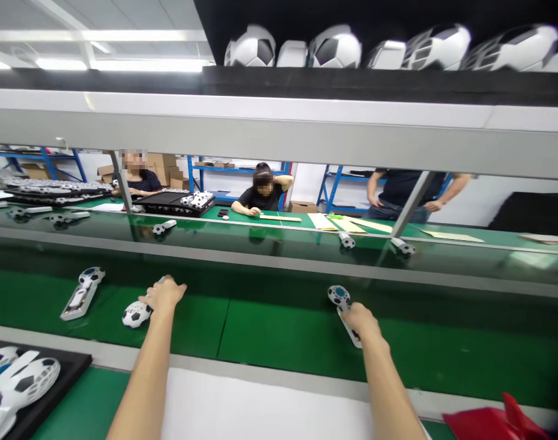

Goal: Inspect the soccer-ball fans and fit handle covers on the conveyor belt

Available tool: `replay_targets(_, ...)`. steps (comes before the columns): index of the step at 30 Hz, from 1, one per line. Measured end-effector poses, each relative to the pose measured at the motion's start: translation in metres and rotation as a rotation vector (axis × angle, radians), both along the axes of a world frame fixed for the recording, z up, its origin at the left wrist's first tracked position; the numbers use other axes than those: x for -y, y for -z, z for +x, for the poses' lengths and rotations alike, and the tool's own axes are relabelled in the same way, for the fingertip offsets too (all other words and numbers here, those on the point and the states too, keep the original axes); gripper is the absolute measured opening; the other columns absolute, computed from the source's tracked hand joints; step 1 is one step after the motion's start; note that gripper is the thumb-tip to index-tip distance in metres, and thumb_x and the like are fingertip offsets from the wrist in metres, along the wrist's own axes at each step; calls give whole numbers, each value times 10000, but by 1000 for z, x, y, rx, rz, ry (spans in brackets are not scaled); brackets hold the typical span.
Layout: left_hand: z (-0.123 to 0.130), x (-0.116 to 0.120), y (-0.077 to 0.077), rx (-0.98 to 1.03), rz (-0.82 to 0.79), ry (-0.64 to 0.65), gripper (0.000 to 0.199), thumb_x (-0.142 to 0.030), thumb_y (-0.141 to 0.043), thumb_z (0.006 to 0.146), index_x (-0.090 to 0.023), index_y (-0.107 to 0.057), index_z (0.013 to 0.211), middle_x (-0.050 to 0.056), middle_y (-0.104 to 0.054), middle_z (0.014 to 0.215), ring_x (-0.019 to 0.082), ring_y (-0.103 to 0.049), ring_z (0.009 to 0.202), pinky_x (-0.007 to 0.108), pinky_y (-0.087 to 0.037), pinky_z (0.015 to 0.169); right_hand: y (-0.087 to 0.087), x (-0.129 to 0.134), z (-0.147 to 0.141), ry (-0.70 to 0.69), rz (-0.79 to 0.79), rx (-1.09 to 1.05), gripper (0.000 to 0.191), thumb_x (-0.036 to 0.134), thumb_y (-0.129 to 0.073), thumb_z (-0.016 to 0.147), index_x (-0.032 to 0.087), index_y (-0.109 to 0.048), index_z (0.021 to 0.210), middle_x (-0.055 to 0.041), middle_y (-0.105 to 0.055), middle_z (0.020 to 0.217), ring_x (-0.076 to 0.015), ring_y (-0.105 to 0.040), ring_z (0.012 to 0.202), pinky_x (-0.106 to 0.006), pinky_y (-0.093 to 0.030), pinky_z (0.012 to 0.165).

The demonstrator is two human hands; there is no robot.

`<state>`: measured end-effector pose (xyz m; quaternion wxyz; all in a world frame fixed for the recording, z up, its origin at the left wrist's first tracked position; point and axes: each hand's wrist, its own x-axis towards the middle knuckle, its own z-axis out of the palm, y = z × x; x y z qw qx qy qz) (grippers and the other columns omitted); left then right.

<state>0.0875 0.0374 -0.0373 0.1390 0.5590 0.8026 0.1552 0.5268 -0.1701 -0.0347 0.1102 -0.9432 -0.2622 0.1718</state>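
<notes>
My left hand (165, 295) is closed over the handle end of a football-patterned handheld device (136, 314), its round black-and-white head to the left of my fingers. A bit of white shows above the knuckles; the rest of the handle is hidden. My right hand (362, 321) grips a second device (339, 296) around its neck. That one's round head has a blue centre, and part of its pale handle shows below my fingers. Both hands are above the green conveyor belt (269, 330). Further left lies another device (80, 296) with its handle open and inner parts showing.
A black tray (79, 366) with several devices stands at lower left. White paper (260, 406) lies before me, a red object (494, 425) at lower right. A metal beam (279, 143) and post (411, 205) cross the view. People sit and stand beyond the belt.
</notes>
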Motion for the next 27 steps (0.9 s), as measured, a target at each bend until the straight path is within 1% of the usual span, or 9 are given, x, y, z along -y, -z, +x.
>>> replay_targets(4,-8,-6,16,-62,-24,-21,595,-402,-598,768,-144,-568,1303,269,-537,1349,472,-465,1270,573,-264,1024,-15,3,-1,16,67,41,374,394,-600,981,161,-593,1273,-117,-596,1295,-260,-614,1127,-484,-525,953)
replay_targets(7,-9,-9,24,-92,-21,-14,603,-358,-595,763,-143,-554,1326,268,-560,1310,454,-480,1244,518,-292,987,-31,5,-7,-50,187,68,398,420,-575,990,183,-576,1309,-120,-586,1318,-264,-601,1152,-489,-508,976)
replay_targets(11,-3,-10,30,-118,-1,-19,519,-270,-542,751,-124,-617,1242,286,-545,1334,461,-442,1263,553,-285,970,-48,4,-22,-145,354,56,447,407,-574,988,180,-537,1371,-129,-599,1327,-260,-611,1160,-470,-506,982)
replay_targets(14,2,-7,27,-89,7,4,477,-240,-556,696,-98,-666,1138,295,-556,1330,466,-435,1273,595,-290,979,-55,3,-33,-220,457,22,454,372,-581,974,152,-547,1369,-144,-611,1344,-263,-613,1184,-442,-486,1012)
replay_targets(17,2,-3,14,5,9,93,447,-232,-597,651,-132,-692,1076,264,-621,1269,468,-501,1225,634,-301,992,-61,2,-47,-293,547,-6,436,342,-563,953,137,-583,1337,-169,-621,1344,-292,-609,1207,-389,-477,1009)
replay_targets(20,6,5,-11,163,44,238,484,-278,-631,675,-176,-676,1146,210,-665,1238,459,-555,1194,629,-330,1009,-67,3,-67,-383,632,-34,411,336,-543,937,136,-612,1290,-175,-667,1260,-307,-637,1157,-376,-497,961)
replay_targets(22,15,16,-32,307,79,379,526,-357,-620,746,-180,-639,1241,177,-669,1257,412,-588,1187,539,-405,1003,-70,4,-85,-471,690,-62,393,333,-547,928,143,-625,1264,-162,-677,1234,-295,-648,1131,-380,-504,954)
replay_targets(24,30,33,-53,467,96,557,552,-457,-583,824,-184,-610,1303,131,-683,1253,332,-642,1130,409,-485,943,-73,5,-106,-581,748,-103,398,339,-559,925,175,-611,1284,-134,-645,1301,-269,-639,1136,-379,-508,962)
replay_targets(27,60,69,-78,699,63,823,583,-569,-596,851,-162,-637,1267,115,-711,1174,283,-673,1040,352,-520,891,-76,8,-134,-740,819,-185,483,372,-571,938,261,-507,1404,-73,-529,1459,-211,-617,1159,-349,-528,956)
